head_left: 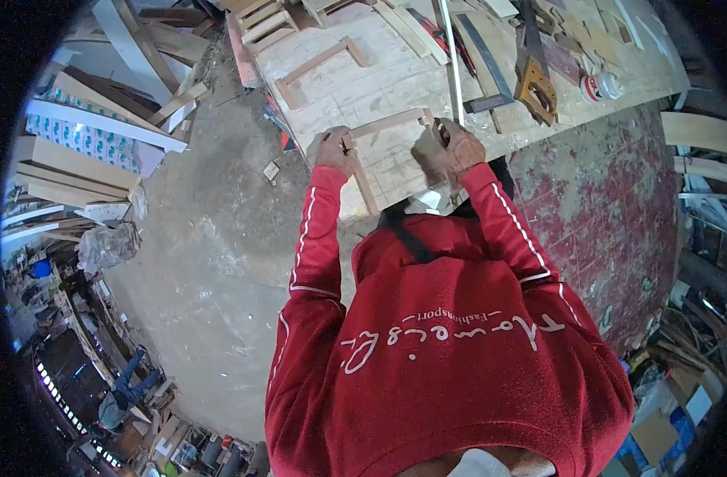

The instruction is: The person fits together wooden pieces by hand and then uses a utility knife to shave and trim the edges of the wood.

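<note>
Both hands grip a three-sided wooden frame [389, 123] at the near edge of the workbench [403, 60]. My left hand [334, 149] is closed around its left corner, where one side piece runs down toward my body. My right hand [461, 149] is closed at the right corner, fingers curled over the wood and partly hiding it. Beyond my left hand, a similar U-shaped wooden frame [324, 69] lies flat on the bench. A long thin pale strip [452, 63] reaches the bench edge beside my right hand.
Right of my hands lie a carpenter's square [491, 102], a handsaw [536, 89] and a white jar [601, 86]. Slatted wooden pieces [264, 22] sit at the far left bench corner. Timber [85, 171] is piled at left. A person [125, 393] appears low at far left.
</note>
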`<state>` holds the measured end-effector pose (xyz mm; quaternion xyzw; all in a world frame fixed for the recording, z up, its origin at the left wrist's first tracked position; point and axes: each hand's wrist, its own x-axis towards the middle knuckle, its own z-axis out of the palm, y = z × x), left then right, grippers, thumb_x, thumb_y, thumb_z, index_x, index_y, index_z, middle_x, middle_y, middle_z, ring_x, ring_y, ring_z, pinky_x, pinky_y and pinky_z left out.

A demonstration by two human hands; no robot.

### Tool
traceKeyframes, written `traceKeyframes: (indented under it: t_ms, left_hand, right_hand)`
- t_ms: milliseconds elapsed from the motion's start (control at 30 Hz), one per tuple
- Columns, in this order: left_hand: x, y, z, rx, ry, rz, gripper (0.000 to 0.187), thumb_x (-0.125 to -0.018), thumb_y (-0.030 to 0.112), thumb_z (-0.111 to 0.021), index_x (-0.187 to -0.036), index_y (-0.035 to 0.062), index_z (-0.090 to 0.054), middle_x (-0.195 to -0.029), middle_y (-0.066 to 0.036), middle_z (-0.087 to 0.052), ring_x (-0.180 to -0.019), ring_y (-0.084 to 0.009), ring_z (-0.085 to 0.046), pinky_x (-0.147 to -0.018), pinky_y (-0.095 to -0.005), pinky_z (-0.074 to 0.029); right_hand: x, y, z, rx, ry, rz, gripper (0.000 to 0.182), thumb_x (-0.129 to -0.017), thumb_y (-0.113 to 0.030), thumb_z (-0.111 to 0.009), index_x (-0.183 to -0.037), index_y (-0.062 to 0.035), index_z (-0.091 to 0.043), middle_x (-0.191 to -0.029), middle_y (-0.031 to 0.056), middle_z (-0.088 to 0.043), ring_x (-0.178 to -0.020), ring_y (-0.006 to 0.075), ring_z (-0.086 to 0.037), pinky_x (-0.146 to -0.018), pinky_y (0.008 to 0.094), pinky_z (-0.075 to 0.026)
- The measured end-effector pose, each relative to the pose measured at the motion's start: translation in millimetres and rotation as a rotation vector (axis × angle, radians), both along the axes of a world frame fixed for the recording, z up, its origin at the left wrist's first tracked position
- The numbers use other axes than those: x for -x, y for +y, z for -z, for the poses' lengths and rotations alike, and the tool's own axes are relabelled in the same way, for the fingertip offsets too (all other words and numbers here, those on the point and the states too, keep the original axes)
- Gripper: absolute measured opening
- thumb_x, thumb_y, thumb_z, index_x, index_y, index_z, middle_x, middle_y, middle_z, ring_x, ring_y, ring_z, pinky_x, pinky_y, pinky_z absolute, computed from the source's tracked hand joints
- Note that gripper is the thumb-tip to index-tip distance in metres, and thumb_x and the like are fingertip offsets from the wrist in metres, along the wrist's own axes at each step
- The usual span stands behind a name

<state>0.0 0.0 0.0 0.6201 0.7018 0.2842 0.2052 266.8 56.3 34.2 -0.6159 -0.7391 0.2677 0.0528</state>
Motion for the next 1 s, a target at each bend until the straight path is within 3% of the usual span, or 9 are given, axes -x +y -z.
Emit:
traceKeyframes:
  t_ms: [67, 333, 467, 533, 600, 667, 767, 867, 1000]
  left_hand:
    - [-0.1, 2.7, -4.3, 0.109, -0.03, 0.019, 0.042, -0.062, 0.009, -0.063, -0.103, 0.0115, -0.056, -0.091, -0.012, -0.06, -0.09, -0.0287, -0.055, -0.081, -0.0386, -0.044]
    - [9.3, 2.3, 11.9, 0.039, -0.073, -0.077, 0.04, -0.062, 0.009, -0.064, -0.101, 0.0071, -0.058, -0.085, -0.012, -0.062, -0.079, -0.029, -0.059, -0.072, -0.0365, -0.047]
    - [12.5, 1.9, 14.3, 0.008, -0.061, -0.055, 0.042, -0.062, 0.008, -0.065, -0.103, 0.003, -0.058, -0.078, -0.012, -0.063, -0.074, -0.0279, -0.061, -0.07, -0.036, -0.048]
    - [13.3, 1.8, 19.2, 0.029, -0.094, -0.057, 0.041, -0.064, 0.002, -0.062, -0.105, 0.0038, -0.055, -0.081, -0.011, -0.059, -0.073, -0.0242, -0.059, -0.067, -0.0326, -0.048]
    - [13.2, 1.3, 16.3, 0.046, -0.125, -0.058, 0.042, -0.067, -0.004, -0.058, -0.107, 0.0046, -0.053, -0.084, -0.01, -0.055, -0.072, -0.0205, -0.058, -0.064, -0.0292, -0.048]
    - [4.5, 0.8, -2.5, 0.108, -0.153, -0.12, 0.046, -0.063, 0.012, -0.069, -0.106, 0.0046, -0.056, -0.081, -0.012, -0.062, -0.075, -0.0271, -0.06, -0.07, -0.0346, -0.048]
    - [-5.8, -2.6, -15.4, 0.082, -0.099, -0.143, 0.053, -0.065, 0.015, -0.07, -0.113, 0.0068, -0.051, -0.085, -0.014, -0.061, -0.078, -0.0282, -0.059, -0.072, -0.0359, -0.047]
    - [-7.3, -1.9, -15.7, 0.106, 0.003, -0.098, 0.06, -0.065, 0.019, -0.071, -0.117, 0.007, -0.046, -0.088, -0.015, -0.06, -0.081, -0.03, -0.058, -0.072, -0.0378, -0.047]
    - [-7.4, 1.1, -18.3, 0.128, 0.058, -0.064, 0.061, -0.064, 0.022, -0.072, -0.116, 0.0057, -0.046, -0.093, -0.016, -0.059, -0.085, -0.0331, -0.058, -0.074, -0.0397, -0.047]
  right_hand:
    - [-11.7, 0.8, 10.4, -0.218, 0.134, 0.099, 0.036, -0.077, -0.028, -0.057, -0.108, -0.0092, -0.057, -0.094, 0.0163, -0.062, -0.083, 0.0344, -0.061, -0.074, 0.0401, -0.048]
    - [-64.9, -14.2, 14.3, -0.11, 0.474, 0.193, 0.027, -0.074, -0.014, -0.058, -0.099, -0.0027, -0.061, -0.09, 0.017, -0.064, -0.083, 0.0308, -0.062, -0.073, 0.0339, -0.048]
    - [-77.4, -29.2, 31.5, -0.08, 0.298, 0.175, 0.028, -0.077, -0.01, -0.056, -0.103, -0.0022, -0.06, -0.09, 0.0134, -0.065, -0.083, 0.0234, -0.063, -0.076, 0.0302, -0.048]
    - [-70.9, -38.5, 20.2, -0.077, 0.317, 0.205, 0.025, -0.076, -0.016, -0.057, -0.097, -0.0035, -0.062, -0.092, 0.017, -0.063, -0.083, 0.0311, -0.062, -0.073, 0.0338, -0.048]
    - [-63.6, -42.7, 10.3, -0.096, 0.315, 0.186, 0.026, -0.076, -0.019, -0.056, -0.097, -0.0046, -0.062, -0.092, 0.017, -0.063, -0.082, 0.0314, -0.062, -0.073, 0.0343, -0.049]
    - [-55.7, -42.4, 6.6, -0.121, 0.31, 0.171, 0.026, -0.077, -0.022, -0.056, -0.097, -0.0057, -0.062, -0.092, 0.017, -0.063, -0.081, 0.0317, -0.062, -0.073, 0.0348, -0.049]
    - [-36.1, -40.2, 0.7, -0.312, 0.201, 0.043, 0.027, -0.078, -0.02, -0.057, -0.101, -0.0066, -0.059, -0.086, 0.0134, -0.063, -0.08, 0.0298, -0.062, -0.071, 0.0344, -0.049]
    - [-23.1, -31.0, 1.6, -0.169, 0.119, -0.054, 0.051, -0.072, -0.033, -0.059, -0.116, -0.0114, -0.046, -0.102, 0.0172, -0.058, -0.092, 0.0343, -0.057, -0.077, 0.0416, -0.048]
    - [-10.0, -19.5, 1.3, -0.083, 0.072, -0.043, 0.053, -0.07, -0.031, -0.06, -0.117, -0.0117, -0.044, -0.103, 0.0189, -0.057, -0.091, 0.0358, -0.057, -0.078, 0.0415, -0.048]
